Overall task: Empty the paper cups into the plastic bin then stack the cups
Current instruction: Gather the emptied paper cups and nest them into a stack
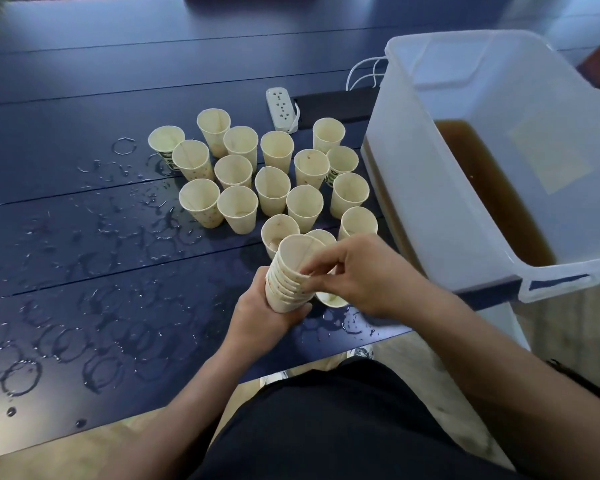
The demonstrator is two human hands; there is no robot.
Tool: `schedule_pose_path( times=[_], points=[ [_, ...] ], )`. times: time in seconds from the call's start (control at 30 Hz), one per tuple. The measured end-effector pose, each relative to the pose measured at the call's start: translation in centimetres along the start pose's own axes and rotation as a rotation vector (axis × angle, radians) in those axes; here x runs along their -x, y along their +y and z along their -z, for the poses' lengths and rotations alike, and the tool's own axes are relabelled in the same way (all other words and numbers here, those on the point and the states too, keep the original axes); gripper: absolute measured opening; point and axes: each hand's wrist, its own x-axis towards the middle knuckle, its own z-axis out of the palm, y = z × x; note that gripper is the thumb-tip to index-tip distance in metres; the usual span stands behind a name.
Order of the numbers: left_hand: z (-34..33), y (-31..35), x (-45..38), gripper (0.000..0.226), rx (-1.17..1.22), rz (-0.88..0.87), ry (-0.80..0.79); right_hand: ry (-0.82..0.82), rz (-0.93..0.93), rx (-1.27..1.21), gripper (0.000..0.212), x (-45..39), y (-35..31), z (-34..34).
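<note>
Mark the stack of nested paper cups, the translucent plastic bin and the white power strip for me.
stack of nested cream paper cups (286, 289): head view, on the ringed side wall.
translucent plastic bin (440, 216): head view, on its near side wall.
white power strip (280, 107): head view, on its socket face.

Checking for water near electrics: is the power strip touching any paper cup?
Apart. The head view shows dark table between the power strip and the nearest cups.
</note>
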Motion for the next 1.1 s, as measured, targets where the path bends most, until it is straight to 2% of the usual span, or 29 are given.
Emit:
schedule_pose_path(
  times=[0.07,0.13,0.23,0.3,0.37,0.43,0.53,0.6,0.83,1.1],
  points=[
    [0.1,-0.3,0.2,0.055,-0.001,0.007,0.006,-0.037,-0.005,-0.011,0.019,-0.2,0.4,-0.8],
    [0.4,-0.6,0.2,0.058,0.005,0.007,0.013,-0.023,0.0,-0.067,0.033,0.0,0.5,-1.1],
    [0.5,-0.9,0.0,0.06,0.043,0.021,0.027,0.124,0.048,-0.17,0.051,0.6,0.6,-1.0],
    [0.7,-0.8,-0.3,0.06,0.039,0.023,0.039,0.262,0.063,-0.244,0.047,0.8,1.1,-1.0],
    [0.9,-0.9,-0.4,0.058,0.048,0.023,0.046,0.33,0.058,-0.179,0.037,0.8,2.3,-1.4],
    [1.1,-1.0,-0.5,0.058,0.055,0.017,0.049,0.255,-0.015,0.041,0.03,0.6,4.0,-2.1],
    [1.1,-1.0,-0.3,0.058,0.053,0.013,0.038,0.01,-0.217,0.339,0.034,0.7,5.6,-4.0],
    [1.0,-0.9,-0.3,0.057,0.05,0.014,0.025,-0.029,-0.216,0.427,0.035,0.8,6.6,-5.5],
    [1.1,-1.3,-0.5,0.055,0.018,0.005,0.01,0.057,-0.194,0.434,0.024,0.6,9.1,-8.3],
    [1.9,-1.2,-0.1,0.056,0.011,-0.011,0.041,0.157,-0.013,0.29,0.025,0.7,9.2,-7.0]
  ],
)
